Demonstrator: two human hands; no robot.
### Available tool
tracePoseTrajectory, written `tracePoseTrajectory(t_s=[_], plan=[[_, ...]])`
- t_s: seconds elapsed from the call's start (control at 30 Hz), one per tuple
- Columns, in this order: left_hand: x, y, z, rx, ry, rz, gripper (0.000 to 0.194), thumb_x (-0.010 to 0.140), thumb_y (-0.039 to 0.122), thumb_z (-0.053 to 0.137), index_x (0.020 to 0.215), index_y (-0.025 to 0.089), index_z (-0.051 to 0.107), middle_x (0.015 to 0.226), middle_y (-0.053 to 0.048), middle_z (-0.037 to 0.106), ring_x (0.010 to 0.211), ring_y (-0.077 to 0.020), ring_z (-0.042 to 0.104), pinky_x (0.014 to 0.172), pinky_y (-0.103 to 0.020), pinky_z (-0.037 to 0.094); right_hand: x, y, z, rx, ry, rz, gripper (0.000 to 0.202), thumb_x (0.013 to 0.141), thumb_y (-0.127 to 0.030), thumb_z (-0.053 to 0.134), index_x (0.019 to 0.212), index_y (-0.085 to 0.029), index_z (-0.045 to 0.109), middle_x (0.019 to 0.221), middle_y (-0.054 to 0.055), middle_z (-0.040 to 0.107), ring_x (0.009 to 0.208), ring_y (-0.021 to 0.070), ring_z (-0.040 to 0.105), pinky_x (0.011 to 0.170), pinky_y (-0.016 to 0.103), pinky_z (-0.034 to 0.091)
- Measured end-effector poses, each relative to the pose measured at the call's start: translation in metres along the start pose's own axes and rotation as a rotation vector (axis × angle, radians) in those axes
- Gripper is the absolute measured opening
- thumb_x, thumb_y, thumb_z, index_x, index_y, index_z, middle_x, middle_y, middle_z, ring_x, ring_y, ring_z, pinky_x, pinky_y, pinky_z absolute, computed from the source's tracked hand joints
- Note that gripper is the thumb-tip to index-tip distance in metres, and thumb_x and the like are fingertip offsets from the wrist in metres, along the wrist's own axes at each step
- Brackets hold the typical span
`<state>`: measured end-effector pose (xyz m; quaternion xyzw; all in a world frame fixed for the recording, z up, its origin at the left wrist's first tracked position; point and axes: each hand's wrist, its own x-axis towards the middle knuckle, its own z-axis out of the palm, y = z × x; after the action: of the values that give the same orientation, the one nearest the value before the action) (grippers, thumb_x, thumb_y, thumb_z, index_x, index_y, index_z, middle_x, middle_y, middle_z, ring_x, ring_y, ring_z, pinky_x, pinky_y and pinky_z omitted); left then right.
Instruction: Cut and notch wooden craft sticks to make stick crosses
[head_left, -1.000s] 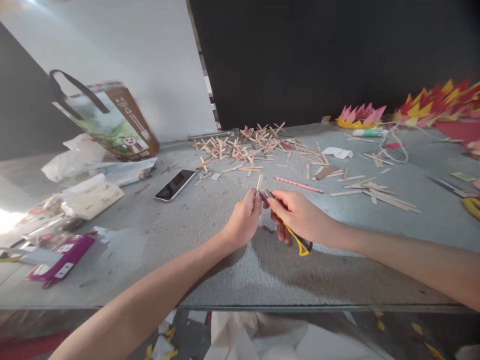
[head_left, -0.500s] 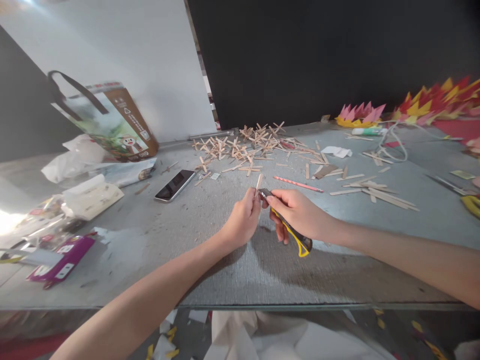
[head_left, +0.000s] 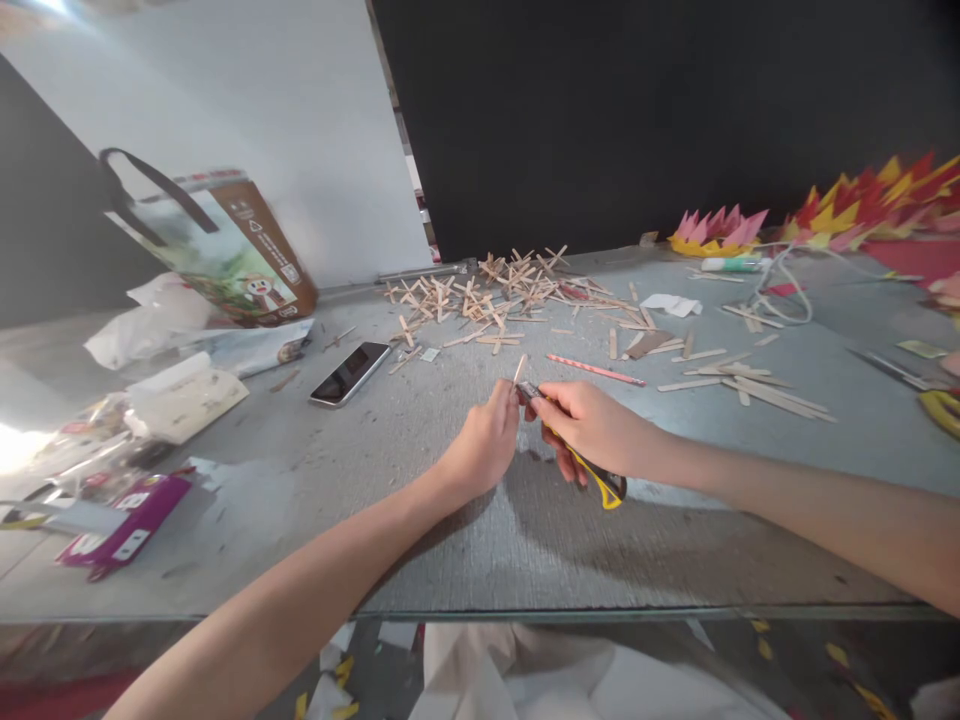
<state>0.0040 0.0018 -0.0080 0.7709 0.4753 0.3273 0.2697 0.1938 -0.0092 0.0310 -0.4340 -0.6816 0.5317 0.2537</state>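
Observation:
My left hand [head_left: 486,440] pinches a thin wooden craft stick [head_left: 520,369] whose tip points up out of the fingers. My right hand [head_left: 589,428] is wrapped round a black and yellow utility knife [head_left: 598,477]. The knife's front end meets the fingers of my left hand beside the stick; whether the blade touches the wood is hidden. Both hands are over the middle of the grey table [head_left: 420,540]. Just beyond them lies a pink patterned pencil [head_left: 595,369].
A heap of craft sticks [head_left: 480,300] lies at the back, with loose sticks [head_left: 750,380] to the right. A phone [head_left: 350,372], printed bag [head_left: 240,250] and purple packet [head_left: 131,520] are left. Scissors [head_left: 937,405], a glue stick [head_left: 724,265] and pointed paper pieces [head_left: 716,232] are right.
Hardly anything differs. My right hand and the knife have shifted slightly, and the craft stick's tip leans a little more to the right.

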Motion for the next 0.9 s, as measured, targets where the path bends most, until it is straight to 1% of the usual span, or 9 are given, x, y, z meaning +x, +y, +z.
tracePoseTrajectory(t_s=[0.13, 0.27, 0.43, 0.67, 0.77, 0.9], plan=[[-0.0001, -0.0023, -0.0007, 0.002, -0.010, 0.008, 0.022, 0.110, 0.034, 0.034, 0.095, 0.023, 0.046, 0.070, 0.004, 0.054, 0.057, -0.0117, 0.046, 0.060, -0.026, 0.031, 0.0008, -0.0010, -0.0011, -0.026, 0.000, 0.024, 0.027, 0.110, -0.040, 0.044, 0.090, -0.022, 0.045, 0.065, -0.006, 0.053, 0.039, 0.0148, 0.066, 0.030, 0.021, 0.045], [-0.0004, -0.0029, -0.0018, 0.030, -0.038, 0.007, 0.019, 0.110, 0.032, 0.034, 0.099, 0.023, 0.047, 0.070, 0.005, 0.053, 0.055, -0.0115, 0.044, 0.059, -0.027, 0.030, 0.0008, -0.0020, -0.0003, 0.004, -0.019, 0.060, 0.025, 0.109, -0.039, 0.046, 0.091, -0.022, 0.046, 0.065, -0.007, 0.053, 0.039, 0.0146, 0.066, 0.030, 0.020, 0.046], [0.0013, -0.0007, -0.0003, -0.032, 0.007, 0.009, 0.025, 0.111, 0.034, 0.034, 0.092, 0.022, 0.046, 0.071, 0.004, 0.051, 0.060, -0.0114, 0.046, 0.062, -0.026, 0.032, 0.0009, -0.0010, 0.0021, 0.071, -0.001, 0.037, 0.024, 0.111, -0.040, 0.042, 0.094, -0.023, 0.046, 0.066, -0.007, 0.052, 0.041, 0.0129, 0.066, 0.033, 0.020, 0.050], [0.0023, -0.0008, 0.0000, -0.123, 0.007, 0.021, 0.029, 0.111, 0.036, 0.034, 0.089, 0.022, 0.047, 0.071, 0.004, 0.050, 0.062, -0.0117, 0.045, 0.063, -0.026, 0.033, 0.0026, 0.0015, 0.0015, 0.108, -0.023, 0.028, 0.027, 0.109, -0.045, 0.049, 0.093, -0.023, 0.046, 0.067, -0.007, 0.053, 0.041, 0.0129, 0.065, 0.032, 0.021, 0.051], [0.0025, -0.0005, 0.0006, -0.129, 0.018, 0.005, 0.029, 0.111, 0.036, 0.035, 0.087, 0.022, 0.045, 0.071, 0.004, 0.050, 0.062, -0.0121, 0.046, 0.063, -0.026, 0.033, 0.0040, 0.0024, 0.0029, 0.160, -0.027, 0.049, 0.027, 0.109, -0.045, 0.048, 0.093, -0.023, 0.045, 0.067, -0.007, 0.054, 0.041, 0.0131, 0.065, 0.033, 0.022, 0.052], [0.0030, -0.0028, 0.0022, -0.169, 0.030, -0.004, 0.033, 0.111, 0.040, 0.035, 0.083, 0.022, 0.042, 0.068, 0.005, 0.046, 0.061, -0.0118, 0.043, 0.063, -0.026, 0.032, 0.0057, 0.0035, 0.0032, 0.204, -0.042, 0.043, 0.027, 0.110, -0.044, 0.047, 0.093, -0.023, 0.045, 0.068, -0.007, 0.055, 0.042, 0.0135, 0.065, 0.034, 0.023, 0.052]])
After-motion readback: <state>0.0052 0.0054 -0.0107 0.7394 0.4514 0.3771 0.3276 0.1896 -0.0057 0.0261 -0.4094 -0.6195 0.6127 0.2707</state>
